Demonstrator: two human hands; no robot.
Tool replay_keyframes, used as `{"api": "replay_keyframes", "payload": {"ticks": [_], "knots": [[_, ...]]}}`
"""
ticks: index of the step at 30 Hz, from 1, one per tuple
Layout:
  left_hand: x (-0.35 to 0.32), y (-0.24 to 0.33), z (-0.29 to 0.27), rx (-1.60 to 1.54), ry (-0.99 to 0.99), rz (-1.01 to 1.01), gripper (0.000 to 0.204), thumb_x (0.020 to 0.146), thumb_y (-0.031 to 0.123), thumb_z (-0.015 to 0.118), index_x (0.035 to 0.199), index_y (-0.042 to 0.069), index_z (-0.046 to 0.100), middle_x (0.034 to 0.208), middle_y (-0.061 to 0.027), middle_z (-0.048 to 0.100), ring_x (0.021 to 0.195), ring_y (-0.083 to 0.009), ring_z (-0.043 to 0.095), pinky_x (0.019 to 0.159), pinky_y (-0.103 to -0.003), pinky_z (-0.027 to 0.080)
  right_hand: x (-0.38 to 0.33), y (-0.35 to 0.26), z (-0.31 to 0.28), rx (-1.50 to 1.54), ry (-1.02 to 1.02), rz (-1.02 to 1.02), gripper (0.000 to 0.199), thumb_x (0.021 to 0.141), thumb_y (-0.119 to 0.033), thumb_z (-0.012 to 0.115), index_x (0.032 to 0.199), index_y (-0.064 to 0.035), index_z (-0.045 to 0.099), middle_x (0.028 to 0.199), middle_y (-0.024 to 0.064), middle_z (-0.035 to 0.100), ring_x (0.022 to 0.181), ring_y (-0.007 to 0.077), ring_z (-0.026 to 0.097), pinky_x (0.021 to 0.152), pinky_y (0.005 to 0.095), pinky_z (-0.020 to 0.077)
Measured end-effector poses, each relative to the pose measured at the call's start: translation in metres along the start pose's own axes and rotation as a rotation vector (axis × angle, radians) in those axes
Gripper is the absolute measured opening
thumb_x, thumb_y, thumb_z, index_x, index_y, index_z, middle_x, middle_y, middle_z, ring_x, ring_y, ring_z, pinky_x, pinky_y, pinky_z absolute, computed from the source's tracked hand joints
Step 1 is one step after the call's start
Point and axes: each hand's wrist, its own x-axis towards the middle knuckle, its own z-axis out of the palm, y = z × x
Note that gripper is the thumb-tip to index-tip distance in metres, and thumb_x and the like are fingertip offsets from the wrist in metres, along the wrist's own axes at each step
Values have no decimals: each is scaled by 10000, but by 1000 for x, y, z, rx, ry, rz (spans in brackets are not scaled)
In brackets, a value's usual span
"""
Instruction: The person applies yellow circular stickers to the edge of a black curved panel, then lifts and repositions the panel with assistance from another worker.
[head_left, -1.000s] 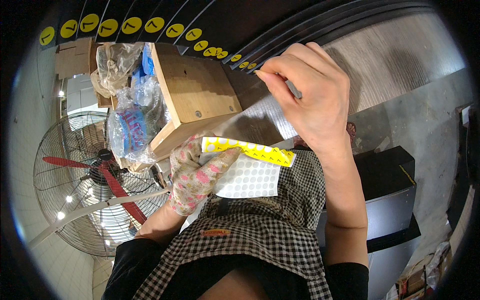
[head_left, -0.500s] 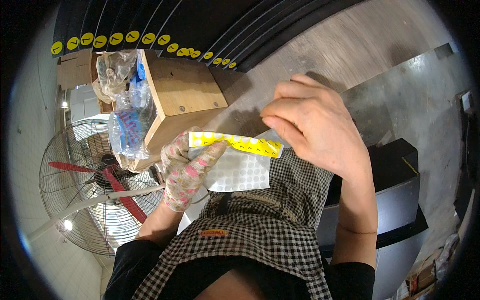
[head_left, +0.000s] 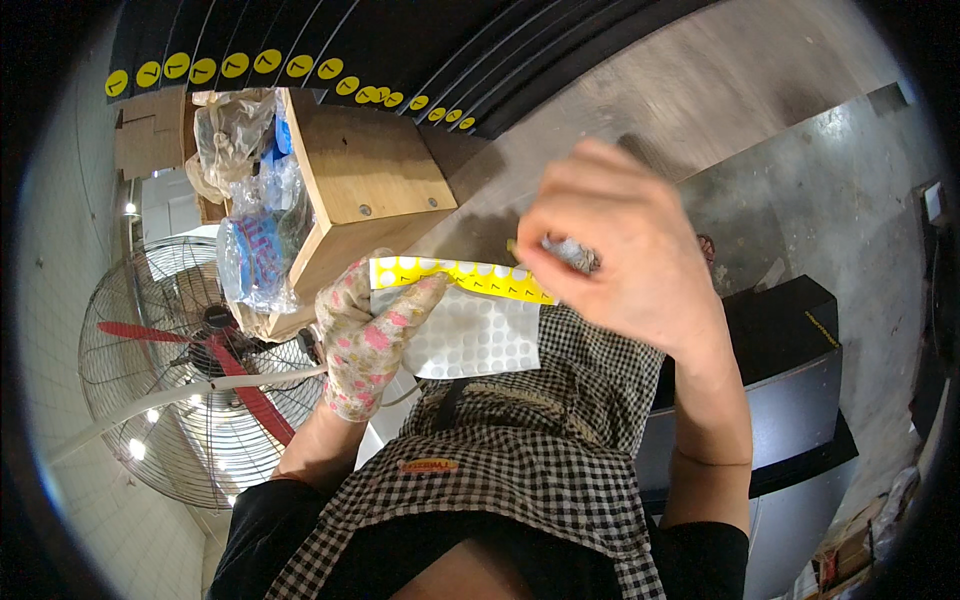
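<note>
My left hand [head_left: 358, 345], in a flower-patterned glove, pinches a sheet of round stickers [head_left: 478, 340] between thumb and fingers. The sheet's upper strip is yellow with dark marks and a row of bare white circles; its lower part is pale grey with rows of circles. Just above the strip's right end, my bare right hand [head_left: 635, 245] is closed in a pinch, blurred by motion. A small yellow round sticker [head_left: 512, 249] shows at its fingertips, seen nearly edge-on.
Black panels [head_left: 440, 50] stand in a row at the top, with yellow round stickers [head_left: 235, 65] along their ends. A wooden box [head_left: 370, 160] stands at left beside plastic bags [head_left: 262, 250]. A caged fan [head_left: 215, 365] is farther left; black-and-grey boxes [head_left: 770, 380] are at right.
My right hand has shifted slightly left, and a yellow sticker now shows at its fingertips. More white circles show along the strip's top row. The left hand has moved slightly left with the sheet.
</note>
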Motion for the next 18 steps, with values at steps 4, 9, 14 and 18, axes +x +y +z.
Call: {"api": "replay_keyframes", "payload": {"ticks": [4,9,14,18], "knots": [[0,0,0,107,-37,60,158,815,69,756,954,9,709,802,5,672,709,-48,583,626,-207,460,20,17,14,-250,299,-50,98,655,-96,704,647,-79,608,698,21,519,725,224,515,625,347,458],[-1,1,0,65,-53,33,140,810,51,754,937,13,709,808,14,648,721,-43,572,648,-207,460,32,22,34,-246,328,4,94,649,-68,716,656,-78,623,683,8,529,723,198,502,615,329,419],[-1,-4,1,30,-66,-45,160,801,55,764,937,7,693,823,8,656,737,-38,572,665,-208,467,34,21,32,-231,320,38,106,652,-26,736,672,-72,642,635,7,505,640,167,469,575,306,405],[0,-9,2,13,-74,-46,213,788,61,777,966,-3,679,841,-8,669,746,-44,581,676,-216,479,34,21,32,-223,316,73,91,651,-48,729,664,-77,644,649,6,526,666,184,484,593,324,411]]}}
